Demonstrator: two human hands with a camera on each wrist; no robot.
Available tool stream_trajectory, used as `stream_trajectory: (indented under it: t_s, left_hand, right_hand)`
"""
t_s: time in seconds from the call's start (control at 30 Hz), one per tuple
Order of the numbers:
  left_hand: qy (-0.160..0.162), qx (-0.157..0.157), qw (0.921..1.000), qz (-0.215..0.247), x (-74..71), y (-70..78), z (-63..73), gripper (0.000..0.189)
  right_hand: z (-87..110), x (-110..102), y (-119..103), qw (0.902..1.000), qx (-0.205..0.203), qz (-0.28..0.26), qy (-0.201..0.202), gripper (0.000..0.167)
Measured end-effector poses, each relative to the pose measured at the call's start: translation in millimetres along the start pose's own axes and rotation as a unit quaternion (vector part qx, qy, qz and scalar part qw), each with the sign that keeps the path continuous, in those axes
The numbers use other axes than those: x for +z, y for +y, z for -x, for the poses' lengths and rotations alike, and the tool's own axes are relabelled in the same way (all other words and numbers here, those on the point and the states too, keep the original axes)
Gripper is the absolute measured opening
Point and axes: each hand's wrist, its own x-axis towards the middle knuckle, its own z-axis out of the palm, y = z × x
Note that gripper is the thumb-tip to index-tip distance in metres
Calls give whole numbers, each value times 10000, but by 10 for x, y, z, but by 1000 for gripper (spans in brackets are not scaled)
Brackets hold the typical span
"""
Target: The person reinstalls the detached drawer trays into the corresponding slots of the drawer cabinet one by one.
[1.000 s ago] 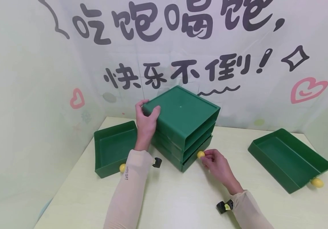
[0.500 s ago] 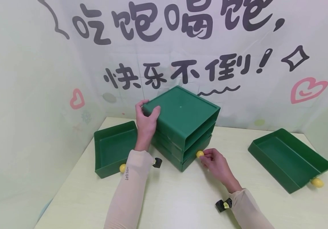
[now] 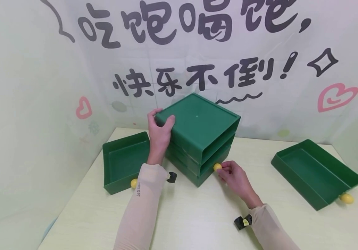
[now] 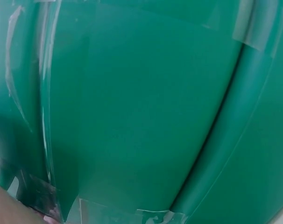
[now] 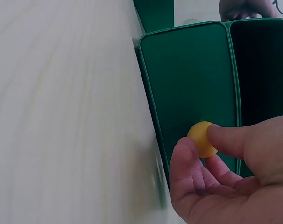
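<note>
A green three-tier drawer cabinet (image 3: 197,119) stands in the middle of the table. My left hand (image 3: 160,135) grips its upper left edge, thumb on top and fingers over the side. Between the thumb and fingers of my right hand (image 3: 236,178) is the round yellow knob (image 5: 203,138) of the bottom drawer (image 5: 190,79). That drawer's front sits flush in its slot in the right wrist view, while the two slots above it gape dark. Clear tape strips show on the cabinet's side in the left wrist view.
One loose green drawer (image 3: 125,159) lies left of the cabinet, its yellow knob (image 3: 134,183) partly behind the left sleeve. Another drawer (image 3: 317,173) lies at the right, with its knob (image 3: 347,198) near the table's edge. A printed cloth (image 3: 179,80) hangs behind the table.
My right hand has moved slightly up and left with the knob, and the bottom drawer has slid the last bit into the cabinet. My left hand has stayed in place.
</note>
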Motion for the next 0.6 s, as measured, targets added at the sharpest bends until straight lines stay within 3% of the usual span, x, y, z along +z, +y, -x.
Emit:
stream_trajectory:
  t_s: [0.33, 0.6]
  left_hand:
    - [-23, -89, 10000, -37, 17, 17, 11, 56]
    - [-137, -175, 9995, -208, -24, 32, -19, 58]
  right_hand:
    - [113, -146, -12, 9996, 58, 205, -191, 38]
    - [342, -582, -65, 9992, 167, 366, -4, 53]
